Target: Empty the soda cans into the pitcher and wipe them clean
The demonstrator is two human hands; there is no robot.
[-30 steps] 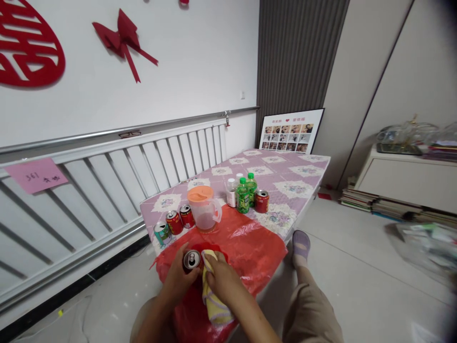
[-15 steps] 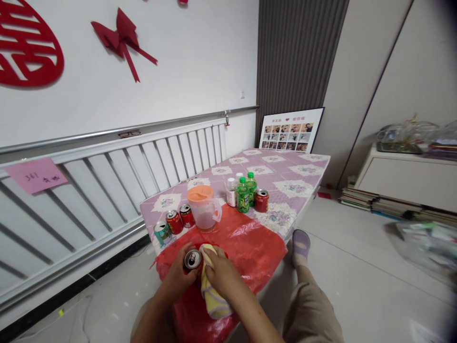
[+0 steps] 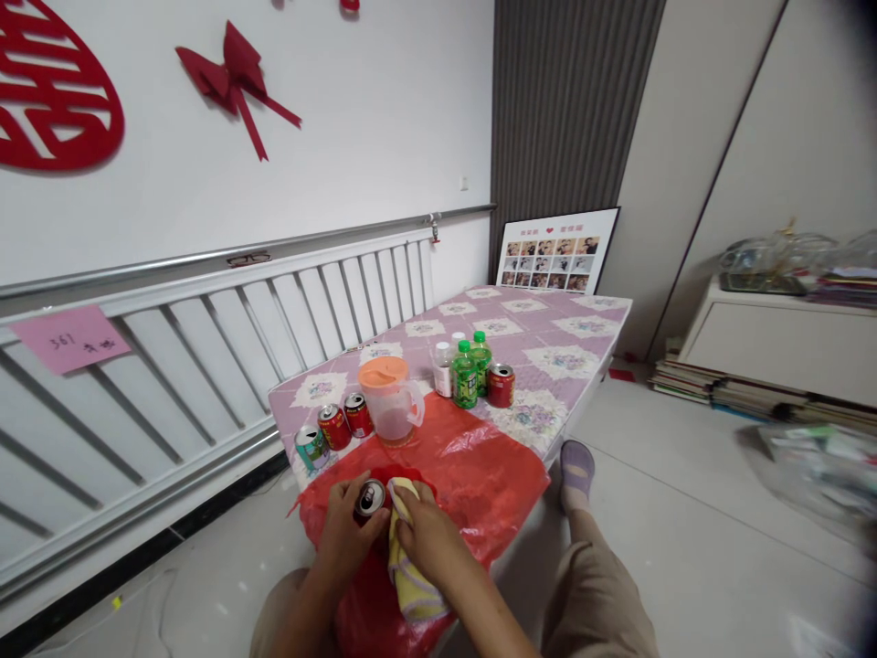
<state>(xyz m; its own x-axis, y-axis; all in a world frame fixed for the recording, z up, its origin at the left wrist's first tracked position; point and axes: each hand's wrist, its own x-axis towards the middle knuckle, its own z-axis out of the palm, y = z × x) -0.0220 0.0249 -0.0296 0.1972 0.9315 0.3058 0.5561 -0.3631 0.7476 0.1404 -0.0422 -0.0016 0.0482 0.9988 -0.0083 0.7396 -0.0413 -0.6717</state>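
My left hand is wrapped round an open drink can, whose silver top faces up. Right beside it, my right hand grips a yellow cloth with pale edging against the can's right side. Both hands are over a red plastic sheet on the table's near end. Part of a red rim shows behind the can. Beyond my hands stands a clear pitcher with an orange lid. Left of it are a teal can and two red cans.
Green-capped bottles, a white-capped bottle and a red can stand right of the pitcher on the flowered tablecloth. A white radiator runs along the table's left side. A photo board leans behind the far end.
The cloth and my right hand have shifted slightly right and down from the can. My left hand still holds the can, nearly in the same place.
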